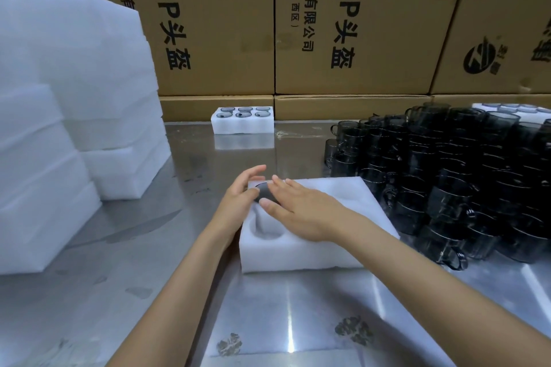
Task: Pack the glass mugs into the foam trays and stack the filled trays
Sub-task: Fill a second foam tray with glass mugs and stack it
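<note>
while both hands meet at the foam tray's [313, 244] ten o'clock pocket, i see left hand [238, 202] and right hand [301, 208] fingers relaxed, touching a dark mug [264, 191].

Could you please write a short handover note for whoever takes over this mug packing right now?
Left hand: holds the near tray's left edge, fingers relaxed.
Right hand: open, fingers straight on a dark mug in the far-left pocket.
Done: one filled tray at the back by the boxes.
Left: near-left pocket is empty; the rest are hidden. Loose mugs are piled right, foam stacks left. Nothing stacked yet.
</note>
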Available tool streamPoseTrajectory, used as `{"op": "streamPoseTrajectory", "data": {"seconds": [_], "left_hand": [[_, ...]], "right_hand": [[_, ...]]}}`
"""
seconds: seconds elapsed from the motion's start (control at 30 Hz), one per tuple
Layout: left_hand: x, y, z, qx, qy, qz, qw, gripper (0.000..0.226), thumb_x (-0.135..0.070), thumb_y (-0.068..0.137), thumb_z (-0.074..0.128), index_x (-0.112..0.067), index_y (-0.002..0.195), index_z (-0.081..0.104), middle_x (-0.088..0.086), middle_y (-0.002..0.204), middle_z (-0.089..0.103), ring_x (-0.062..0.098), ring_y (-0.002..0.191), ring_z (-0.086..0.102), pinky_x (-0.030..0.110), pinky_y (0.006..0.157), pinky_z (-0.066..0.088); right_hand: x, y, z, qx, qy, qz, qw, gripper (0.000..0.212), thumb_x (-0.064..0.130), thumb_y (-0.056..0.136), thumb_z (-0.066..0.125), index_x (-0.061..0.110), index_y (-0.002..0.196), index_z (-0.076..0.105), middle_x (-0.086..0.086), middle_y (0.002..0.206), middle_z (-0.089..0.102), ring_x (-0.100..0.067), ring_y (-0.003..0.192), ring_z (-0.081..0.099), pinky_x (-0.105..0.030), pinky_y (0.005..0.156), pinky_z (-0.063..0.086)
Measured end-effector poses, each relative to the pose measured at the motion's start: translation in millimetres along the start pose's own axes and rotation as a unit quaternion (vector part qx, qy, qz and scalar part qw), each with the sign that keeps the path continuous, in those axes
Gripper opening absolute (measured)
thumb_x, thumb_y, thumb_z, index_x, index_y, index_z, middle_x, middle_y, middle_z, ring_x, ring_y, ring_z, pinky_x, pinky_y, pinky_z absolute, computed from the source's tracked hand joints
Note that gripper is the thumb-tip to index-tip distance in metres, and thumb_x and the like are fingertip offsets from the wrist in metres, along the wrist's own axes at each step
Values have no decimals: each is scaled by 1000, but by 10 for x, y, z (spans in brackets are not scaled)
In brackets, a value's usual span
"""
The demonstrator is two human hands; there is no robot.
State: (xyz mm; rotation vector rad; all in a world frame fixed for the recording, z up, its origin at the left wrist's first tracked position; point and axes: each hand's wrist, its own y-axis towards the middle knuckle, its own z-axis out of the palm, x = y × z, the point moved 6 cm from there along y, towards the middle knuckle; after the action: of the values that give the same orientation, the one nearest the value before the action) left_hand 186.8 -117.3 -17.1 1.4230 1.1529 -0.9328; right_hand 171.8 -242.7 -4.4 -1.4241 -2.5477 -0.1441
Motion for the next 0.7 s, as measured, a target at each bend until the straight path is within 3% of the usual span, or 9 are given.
{"op": "streamPoseTrajectory", "data": {"seconds": [0.1,0.2,0.27,0.37,0.47,0.6,0.7], "left_hand": [[39,-14,-15,-14,-20,1,1000,39,-2,93,44,-26,122,57,-6,118,60,-6,102,54,6,79,41],[105,-29,-44,-56,-73,-6,996,32,-5,92,48,-20,116,61,-12,103,65,-14,81,60,2,66,42],[150,-29,-47,-72,-129,-28,989,27,-9,92,51,-19,114,62,-12,94,69,-6,78,65,8,65,47],[226,-27,-33,-79,-208,-64,973,20,-19,95,51,-20,111,62,-2,103,69,12,91,66,24,81,50],[258,-22,-41,-88,-224,-71,968,18,-23,95,51,-23,108,64,0,106,69,17,96,64,31,87,49],[241,-19,-40,-91,-189,-64,976,18,-25,95,52,-25,107,65,-8,102,70,12,96,64,28,83,48],[228,-29,-34,-96,-189,-66,975,19,-26,94,52,-22,107,66,-10,96,70,7,90,65,25,78,48]], "right_hand": [[-13,7,31,-2,-2,6,1000,70,62,94,11,24,152,5,11,159,-2,-8,146,0,-39,118,11],[-9,-31,-1,-46,14,15,999,68,61,94,11,25,151,14,11,159,8,-8,146,2,-41,118,10],[-32,-106,-145,-140,51,25,988,61,56,96,17,24,148,29,11,156,23,-9,145,9,-41,116,9],[-194,-383,-488,-346,36,68,935,41,36,98,40,20,135,50,6,141,48,-16,136,32,-39,112,20],[-539,-734,-708,-451,-15,165,877,41,22,90,53,12,130,52,-5,139,47,-26,128,39,-41,103,31],[-1027,-1182,-748,-466,-46,315,825,56,21,83,61,3,133,44,-20,146,30,-40,130,30,-51,103,28],[-1211,-1419,-676,-459,-70,353,813,56,19,80,67,-2,129,47,-28,142,34,-45,128,30,-56,104,24]]}}
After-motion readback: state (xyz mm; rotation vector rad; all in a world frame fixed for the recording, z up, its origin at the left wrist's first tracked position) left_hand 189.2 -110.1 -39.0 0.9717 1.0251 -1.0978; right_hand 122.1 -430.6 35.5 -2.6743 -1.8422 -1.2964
